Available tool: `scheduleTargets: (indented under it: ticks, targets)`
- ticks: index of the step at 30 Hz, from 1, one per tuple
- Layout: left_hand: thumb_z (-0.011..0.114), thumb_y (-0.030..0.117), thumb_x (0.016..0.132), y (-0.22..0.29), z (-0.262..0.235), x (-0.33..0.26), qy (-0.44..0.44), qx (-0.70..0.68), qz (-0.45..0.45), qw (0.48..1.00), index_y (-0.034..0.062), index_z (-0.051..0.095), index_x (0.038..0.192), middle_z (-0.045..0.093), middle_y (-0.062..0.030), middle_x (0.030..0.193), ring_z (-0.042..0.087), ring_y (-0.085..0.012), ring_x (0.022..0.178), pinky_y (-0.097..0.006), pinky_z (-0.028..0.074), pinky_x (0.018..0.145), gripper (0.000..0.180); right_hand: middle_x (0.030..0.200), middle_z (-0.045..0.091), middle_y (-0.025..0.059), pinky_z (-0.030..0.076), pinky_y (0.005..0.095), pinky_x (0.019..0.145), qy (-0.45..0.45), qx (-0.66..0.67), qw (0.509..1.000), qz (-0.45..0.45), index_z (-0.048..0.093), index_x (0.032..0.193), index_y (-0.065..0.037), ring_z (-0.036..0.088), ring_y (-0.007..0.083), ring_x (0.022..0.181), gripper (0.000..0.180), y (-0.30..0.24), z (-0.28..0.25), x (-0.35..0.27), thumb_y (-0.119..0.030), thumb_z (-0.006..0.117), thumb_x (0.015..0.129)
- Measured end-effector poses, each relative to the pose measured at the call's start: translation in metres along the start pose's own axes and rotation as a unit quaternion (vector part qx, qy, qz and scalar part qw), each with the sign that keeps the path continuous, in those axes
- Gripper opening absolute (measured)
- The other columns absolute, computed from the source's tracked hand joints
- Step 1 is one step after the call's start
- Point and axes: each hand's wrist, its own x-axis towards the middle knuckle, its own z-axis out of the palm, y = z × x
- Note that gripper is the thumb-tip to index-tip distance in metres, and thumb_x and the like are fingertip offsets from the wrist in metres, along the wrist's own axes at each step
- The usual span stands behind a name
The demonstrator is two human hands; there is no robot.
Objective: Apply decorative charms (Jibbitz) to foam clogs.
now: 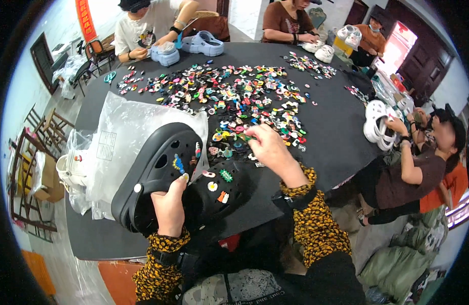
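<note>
Black clog (149,155) tilts in the left hand (169,207), left of the right hand (271,149).

Pale, glossy walls (59,19) fill the upper left of the frame, with a dark rectangular doorway or panel (43,62) and a long red vertical banner (85,21). Below them, a black chair (99,54) and brown wooden stools (52,122) stand on a grey floor (59,244). At upper right, bright whitish light (399,48) fills an opening beside a tall, dark brown door (431,48). A broad black-topped table (336,119) spans the centre.
</note>
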Motion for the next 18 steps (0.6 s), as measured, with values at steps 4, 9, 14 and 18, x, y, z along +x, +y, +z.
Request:
scheduleTargets:
  ticks: [4,9,14,18]
  targets:
    - [0.064,0.005,0.082,-0.006,-0.002,0.002,-0.013,-0.011,-0.005,1.0,-0.0008,0.063,0.098,0.064,-0.0012,0.091,0.058,-0.0101,0.079,-0.026,0.046,0.073,0.017,0.09,0.057,0.0159,0.046,0.041,0.083,-0.1,-0.082,0.992,0.001,0.065,0.093,-0.005,0.057,0.032,0.091,0.021,0.033,-0.001,-0.008,-0.002,0.053,0.077]
    - [0.063,0.005,0.082,-0.007,-0.003,0.003,-0.016,-0.019,0.0,1.0,-0.0007,0.061,0.102,0.063,-0.0027,0.097,0.058,-0.012,0.085,-0.027,0.046,0.077,0.021,0.089,0.057,0.0145,0.045,0.0401,0.085,-0.041,-0.13,0.99,-0.017,0.066,0.092,-0.005,0.057,0.032,0.09,0.017,0.035,0.017,0.001,-0.004,0.057,0.077]
    - [0.064,0.005,0.082,-0.01,-0.007,0.004,-0.027,0.001,-0.014,1.0,-0.0011,0.059,0.107,0.063,-0.0035,0.102,0.058,-0.0128,0.089,-0.028,0.046,0.08,0.025,0.084,0.062,0.0108,0.046,0.0399,0.08,-0.119,-0.065,0.986,-0.096,0.068,0.084,-0.005,0.06,0.0306,0.085,0.012,0.027,0.046,0.02,-0.004,0.059,0.077]
    - [0.064,0.004,0.082,-0.012,-0.005,0.003,-0.03,-0.011,-0.007,0.999,-0.0013,0.059,0.107,0.063,-0.0034,0.102,0.058,-0.0126,0.089,-0.029,0.047,0.08,0.026,0.087,0.063,0.0091,0.047,0.0395,0.08,-0.193,-0.035,0.969,-0.153,0.07,0.088,-0.008,0.06,0.0297,0.089,0.015,0.021,0.064,0.029,-0.005,0.062,0.075]
